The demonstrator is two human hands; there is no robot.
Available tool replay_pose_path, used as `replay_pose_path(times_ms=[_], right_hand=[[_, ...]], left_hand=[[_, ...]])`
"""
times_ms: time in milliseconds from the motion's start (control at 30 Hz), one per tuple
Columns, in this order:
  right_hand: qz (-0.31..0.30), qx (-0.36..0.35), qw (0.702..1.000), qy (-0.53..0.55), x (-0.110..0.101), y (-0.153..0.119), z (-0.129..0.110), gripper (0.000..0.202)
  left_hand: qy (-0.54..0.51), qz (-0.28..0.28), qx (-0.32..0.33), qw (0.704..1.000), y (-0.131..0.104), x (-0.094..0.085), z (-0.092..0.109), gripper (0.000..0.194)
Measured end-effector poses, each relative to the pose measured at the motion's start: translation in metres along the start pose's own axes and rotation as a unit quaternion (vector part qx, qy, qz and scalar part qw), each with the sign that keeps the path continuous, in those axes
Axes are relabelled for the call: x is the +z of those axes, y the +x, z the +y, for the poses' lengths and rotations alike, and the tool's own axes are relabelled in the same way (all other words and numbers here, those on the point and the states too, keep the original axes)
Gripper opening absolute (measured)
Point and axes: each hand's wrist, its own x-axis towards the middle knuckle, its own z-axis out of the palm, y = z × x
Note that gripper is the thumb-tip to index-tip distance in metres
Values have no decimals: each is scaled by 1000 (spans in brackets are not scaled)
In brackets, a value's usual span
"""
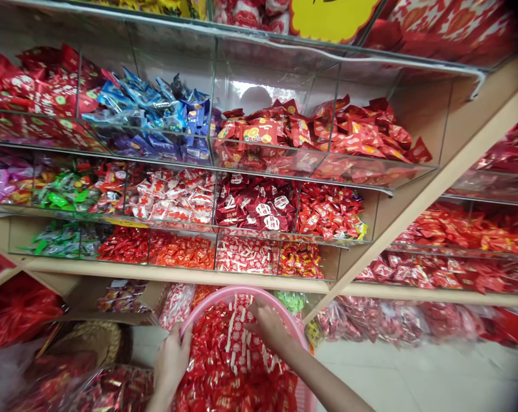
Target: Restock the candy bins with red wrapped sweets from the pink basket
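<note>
A round pink plastic basket point(224, 293) stands below the shelves, filled with wrapped candies. Red shiny candies point(210, 337) lie at its left and front, while red-and-white wrapped candies point(238, 335) run down the middle. My left hand point(172, 357) is closed round the basket's left rim, with its thumb on the inner side. Inside the basket, toward the back right, my right hand point(267, 326) curls its fingers down at the red-and-white candies. Its fingertips are partly hidden, and how many pieces they grip does not show.
Tiered shelves with clear dividers hold red candies point(259, 134), blue packets point(143, 103) and maroon packets point(259, 206). A cardboard box point(154, 297), a woven basket point(90, 337) and bagged candies point(117, 389) sit at the left. A slanted wooden panel point(413, 200) and tiled floor point(391, 372) lie right.
</note>
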Motion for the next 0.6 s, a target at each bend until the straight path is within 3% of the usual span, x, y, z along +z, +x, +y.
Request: replay_pose_path(times_ms=[133, 333, 600], right_hand=[[-41, -14, 999, -7, 2, -20, -11, 16], [-88, -49, 992, -71, 21, -36, -40, 24], [-69, -80, 987, -123, 54, -36, -41, 25]], left_hand=[[-3, -2, -3, 1000, 0, 1, -1, 44], [0, 4, 1, 1000, -2, 3, -4, 45], [-10, 20, 6, 1000, -3, -1, -1, 40]])
